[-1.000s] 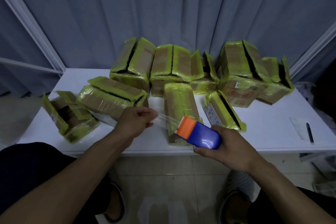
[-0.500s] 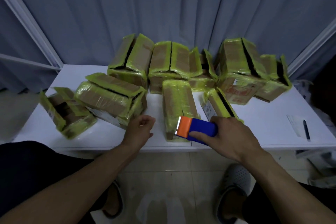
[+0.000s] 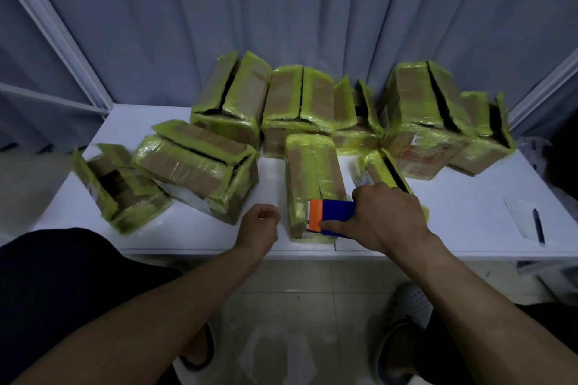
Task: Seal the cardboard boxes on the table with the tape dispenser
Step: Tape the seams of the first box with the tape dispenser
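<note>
**Inspector:** Status of the work?

**Assessor:** Early, in my judgement. The right hand (image 3: pixel 387 222) has its grip wrapped round the blue-and-orange tape dispenser (image 3: pixel 336 215), which sits on the near end of the long box (image 3: pixel 312 172) by the front edge of the counter (image 3: pixel 469 222). That box's flaps lie flat, but I cannot confirm fresh tape along its seam. The other cardboard boxes (image 3: pixel 244 97) behind and to either side show dark gaps between their flaps, so they remain to be sealed.

**Inspector:** And the left hand?

**Assessor:** The left hand (image 3: pixel 259 225) is just beside the long box, fingers curled. Whether its grip pinches a tape end cannot be told.

**Inspector:** Clearance?

**Assessor:** The run forward along the long box is open up to the back row. The counter's front edge lies close under both wrists. There is bare counter to the right, as far as a pen (image 3: pixel 538 226) lying on paper.
</note>
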Demonstrator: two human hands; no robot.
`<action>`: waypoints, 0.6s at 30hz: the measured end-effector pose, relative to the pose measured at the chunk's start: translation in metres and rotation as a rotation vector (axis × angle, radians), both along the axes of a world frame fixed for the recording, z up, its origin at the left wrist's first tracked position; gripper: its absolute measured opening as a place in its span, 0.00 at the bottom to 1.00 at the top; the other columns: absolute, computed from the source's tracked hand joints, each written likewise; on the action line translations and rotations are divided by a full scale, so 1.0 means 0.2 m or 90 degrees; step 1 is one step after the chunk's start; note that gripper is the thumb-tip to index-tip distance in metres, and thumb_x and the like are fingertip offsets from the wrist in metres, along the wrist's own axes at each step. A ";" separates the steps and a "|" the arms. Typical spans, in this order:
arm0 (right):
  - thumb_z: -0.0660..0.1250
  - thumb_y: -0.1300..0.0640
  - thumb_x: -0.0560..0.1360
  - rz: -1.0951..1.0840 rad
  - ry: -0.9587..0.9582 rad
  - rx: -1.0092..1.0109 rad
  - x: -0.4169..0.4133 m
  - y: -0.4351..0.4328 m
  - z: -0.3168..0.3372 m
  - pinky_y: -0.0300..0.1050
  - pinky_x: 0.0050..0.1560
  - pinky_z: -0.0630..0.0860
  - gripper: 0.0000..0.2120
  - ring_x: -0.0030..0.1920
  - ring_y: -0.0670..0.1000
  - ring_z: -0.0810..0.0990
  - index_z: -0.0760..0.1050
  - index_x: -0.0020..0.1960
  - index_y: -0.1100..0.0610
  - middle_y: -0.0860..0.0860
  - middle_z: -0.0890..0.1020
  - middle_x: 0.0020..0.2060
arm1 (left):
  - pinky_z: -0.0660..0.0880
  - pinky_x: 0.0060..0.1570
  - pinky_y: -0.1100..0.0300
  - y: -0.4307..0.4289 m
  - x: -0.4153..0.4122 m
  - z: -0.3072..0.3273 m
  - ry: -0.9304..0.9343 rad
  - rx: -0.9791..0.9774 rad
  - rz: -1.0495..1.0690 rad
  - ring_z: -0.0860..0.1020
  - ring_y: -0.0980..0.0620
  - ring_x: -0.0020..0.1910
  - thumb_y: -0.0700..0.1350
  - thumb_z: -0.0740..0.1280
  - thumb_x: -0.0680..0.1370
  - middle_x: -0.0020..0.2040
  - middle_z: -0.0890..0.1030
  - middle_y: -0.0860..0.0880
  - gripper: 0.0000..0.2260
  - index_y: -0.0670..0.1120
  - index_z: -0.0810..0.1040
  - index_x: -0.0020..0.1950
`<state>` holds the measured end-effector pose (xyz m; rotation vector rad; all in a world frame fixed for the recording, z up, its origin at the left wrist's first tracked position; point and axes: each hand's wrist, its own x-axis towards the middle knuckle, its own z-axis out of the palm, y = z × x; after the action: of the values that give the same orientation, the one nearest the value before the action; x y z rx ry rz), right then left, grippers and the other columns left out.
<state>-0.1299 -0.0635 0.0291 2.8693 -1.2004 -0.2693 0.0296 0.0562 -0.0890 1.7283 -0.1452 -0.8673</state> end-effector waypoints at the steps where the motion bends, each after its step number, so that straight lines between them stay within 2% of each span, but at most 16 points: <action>1: 0.63 0.18 0.64 -0.004 0.005 0.002 0.01 0.00 0.00 0.46 0.42 0.76 0.38 0.47 0.54 0.82 0.76 0.53 0.50 0.50 0.81 0.48 | 0.80 0.53 0.46 -0.01 0.00 -0.01 -0.005 0.005 -0.006 0.75 0.53 0.38 0.43 0.65 0.80 0.42 0.77 0.50 0.04 0.48 0.78 0.46; 5: 0.64 0.18 0.63 -0.024 0.023 0.029 0.03 -0.02 -0.01 0.46 0.42 0.75 0.39 0.49 0.54 0.81 0.76 0.54 0.50 0.50 0.81 0.50 | 0.80 0.52 0.46 -0.04 -0.02 -0.02 -0.011 0.023 -0.053 0.76 0.53 0.39 0.43 0.64 0.81 0.43 0.79 0.51 0.05 0.49 0.79 0.50; 9: 0.64 0.18 0.63 -0.032 0.036 0.036 0.04 -0.02 -0.01 0.46 0.42 0.74 0.39 0.50 0.54 0.81 0.76 0.56 0.50 0.50 0.81 0.51 | 0.78 0.47 0.53 -0.05 -0.02 -0.01 -0.006 0.021 -0.079 0.76 0.54 0.40 0.46 0.66 0.80 0.44 0.79 0.51 0.04 0.50 0.79 0.53; 12: 0.64 0.18 0.63 -0.037 0.040 0.041 0.04 -0.02 -0.01 0.45 0.41 0.74 0.39 0.49 0.54 0.81 0.76 0.56 0.50 0.50 0.81 0.50 | 0.79 0.43 0.56 -0.05 -0.01 -0.02 0.006 0.015 -0.091 0.80 0.51 0.49 0.48 0.67 0.80 0.50 0.81 0.51 0.06 0.53 0.80 0.56; 15: 0.64 0.18 0.63 -0.043 0.040 0.050 0.05 -0.01 0.00 0.45 0.41 0.73 0.40 0.49 0.54 0.81 0.77 0.56 0.50 0.50 0.82 0.50 | 0.77 0.38 0.62 -0.04 -0.02 -0.03 0.022 -0.005 -0.119 0.79 0.51 0.55 0.50 0.66 0.81 0.56 0.81 0.52 0.07 0.56 0.80 0.58; 17: 0.64 0.18 0.63 -0.042 0.039 0.049 0.05 -0.01 0.00 0.45 0.41 0.73 0.40 0.50 0.54 0.82 0.77 0.56 0.50 0.50 0.82 0.51 | 0.78 0.41 0.60 -0.04 -0.02 -0.03 0.007 0.009 -0.180 0.77 0.54 0.53 0.49 0.62 0.83 0.57 0.79 0.52 0.08 0.60 0.79 0.54; 18: 0.64 0.18 0.63 -0.041 0.038 0.048 0.05 -0.01 0.00 0.45 0.42 0.73 0.40 0.50 0.54 0.82 0.77 0.56 0.51 0.50 0.82 0.51 | 0.79 0.46 0.57 -0.04 -0.02 -0.03 -0.002 0.029 -0.216 0.76 0.54 0.53 0.48 0.59 0.84 0.59 0.77 0.52 0.10 0.60 0.77 0.58</action>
<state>-0.1199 -0.0655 0.0296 2.8654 -1.3016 -0.4073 0.0260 0.0480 -0.0958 1.7751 -0.4339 -1.1214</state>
